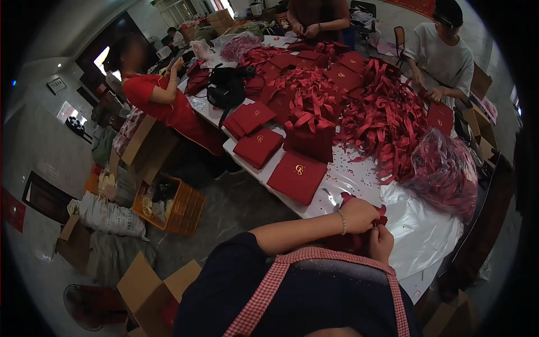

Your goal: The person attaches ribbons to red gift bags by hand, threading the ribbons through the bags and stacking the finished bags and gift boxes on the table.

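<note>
My left hand (359, 217), with a beaded bracelet at its wrist, is closed on a red ribbon (383, 212). Close beside it, my right hand (382, 242) pinches at the same ribbon, the fingertips almost meeting. Under both hands lies a dark red bag (345, 242), partly hidden by my arm and apron. Nearest to my left hand on the table is a flat red bag (298, 178) with a gold emblem. Further stacks of red bags (258, 147) sit to the left.
A large heap of red ribbons (387, 112) covers the table (410, 238) ahead. A clear plastic sack of ribbons (443, 171) rests at right. Other people work around the table. On the floor at left are an orange crate (182, 210) and an open carton (146, 292).
</note>
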A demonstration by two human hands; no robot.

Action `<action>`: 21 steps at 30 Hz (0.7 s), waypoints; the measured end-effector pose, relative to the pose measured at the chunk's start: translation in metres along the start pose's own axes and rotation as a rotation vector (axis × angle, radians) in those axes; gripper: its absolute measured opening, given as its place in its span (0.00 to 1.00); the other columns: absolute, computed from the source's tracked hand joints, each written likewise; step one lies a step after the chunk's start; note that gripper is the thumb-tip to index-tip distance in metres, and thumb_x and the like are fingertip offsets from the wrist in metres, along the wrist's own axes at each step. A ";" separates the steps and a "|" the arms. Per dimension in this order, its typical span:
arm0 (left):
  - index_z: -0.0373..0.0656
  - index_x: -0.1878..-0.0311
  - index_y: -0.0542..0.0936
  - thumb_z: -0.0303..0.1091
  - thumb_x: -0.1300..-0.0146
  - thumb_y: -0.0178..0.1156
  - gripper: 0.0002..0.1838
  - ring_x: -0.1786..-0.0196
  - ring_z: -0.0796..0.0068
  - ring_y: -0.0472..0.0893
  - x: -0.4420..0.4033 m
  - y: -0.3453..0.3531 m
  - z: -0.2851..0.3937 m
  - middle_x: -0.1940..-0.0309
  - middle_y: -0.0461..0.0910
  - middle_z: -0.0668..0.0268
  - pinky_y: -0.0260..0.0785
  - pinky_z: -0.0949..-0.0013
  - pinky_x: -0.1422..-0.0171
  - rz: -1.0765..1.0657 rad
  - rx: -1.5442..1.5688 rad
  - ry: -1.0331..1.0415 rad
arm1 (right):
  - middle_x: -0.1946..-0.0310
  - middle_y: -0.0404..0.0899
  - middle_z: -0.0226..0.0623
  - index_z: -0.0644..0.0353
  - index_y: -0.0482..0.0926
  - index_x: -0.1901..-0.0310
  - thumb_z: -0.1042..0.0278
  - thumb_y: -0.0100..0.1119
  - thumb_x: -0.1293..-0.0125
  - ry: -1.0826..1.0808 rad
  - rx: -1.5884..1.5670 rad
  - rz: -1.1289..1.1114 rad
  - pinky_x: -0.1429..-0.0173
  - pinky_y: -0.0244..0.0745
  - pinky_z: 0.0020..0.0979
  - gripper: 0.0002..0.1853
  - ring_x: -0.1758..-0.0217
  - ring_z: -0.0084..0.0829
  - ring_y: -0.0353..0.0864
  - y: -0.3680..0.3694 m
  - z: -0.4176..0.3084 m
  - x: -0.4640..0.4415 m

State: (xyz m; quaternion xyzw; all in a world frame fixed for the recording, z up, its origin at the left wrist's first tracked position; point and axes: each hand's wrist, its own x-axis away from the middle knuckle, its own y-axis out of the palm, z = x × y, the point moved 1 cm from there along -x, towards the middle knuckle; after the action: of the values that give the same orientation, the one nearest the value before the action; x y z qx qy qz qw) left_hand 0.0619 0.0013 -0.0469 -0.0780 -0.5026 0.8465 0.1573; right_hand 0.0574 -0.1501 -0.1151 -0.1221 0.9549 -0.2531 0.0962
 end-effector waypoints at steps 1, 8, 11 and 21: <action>0.46 0.67 0.81 0.36 0.52 0.57 0.10 0.67 0.59 0.80 -0.001 0.001 0.003 0.72 0.80 0.59 0.71 0.59 0.63 -0.014 -0.047 -0.013 | 0.85 0.67 0.48 0.65 0.70 0.77 0.67 0.48 0.42 0.032 -0.005 -0.033 0.76 0.61 0.36 0.11 0.83 0.35 0.66 -0.001 0.001 -0.001; 0.42 0.73 0.79 0.35 0.52 0.55 0.07 0.70 0.60 0.79 0.002 0.011 0.020 0.77 0.78 0.58 0.70 0.59 0.66 -0.009 -0.160 0.038 | 0.80 0.75 0.33 0.62 0.73 0.76 0.68 0.45 0.39 0.462 -0.751 -0.336 0.78 0.60 0.28 0.11 0.82 0.24 0.69 -0.014 0.016 -0.007; 0.41 0.75 0.77 0.34 0.52 0.55 0.07 0.71 0.60 0.79 0.004 0.010 0.020 0.78 0.78 0.58 0.70 0.60 0.67 0.018 -0.102 0.081 | 0.73 0.78 0.29 0.62 0.75 0.70 0.68 0.45 0.37 0.622 -0.958 -0.382 0.74 0.64 0.21 0.10 0.76 0.20 0.73 -0.012 0.014 0.005; 0.39 0.74 0.76 0.32 0.51 0.53 0.07 0.71 0.60 0.79 0.009 0.010 0.024 0.78 0.77 0.57 0.70 0.60 0.68 0.064 -0.084 0.037 | 0.76 0.77 0.33 0.67 0.76 0.68 0.67 0.45 0.35 -0.044 -0.041 0.007 0.68 0.68 0.27 0.12 0.72 0.22 0.75 0.007 0.009 0.007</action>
State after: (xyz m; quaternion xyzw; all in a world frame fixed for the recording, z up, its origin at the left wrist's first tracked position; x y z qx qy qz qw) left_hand 0.0442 -0.0200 -0.0435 -0.1163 -0.5319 0.8277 0.1360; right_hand 0.0517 -0.1497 -0.1270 -0.1261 0.9580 -0.2303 0.1153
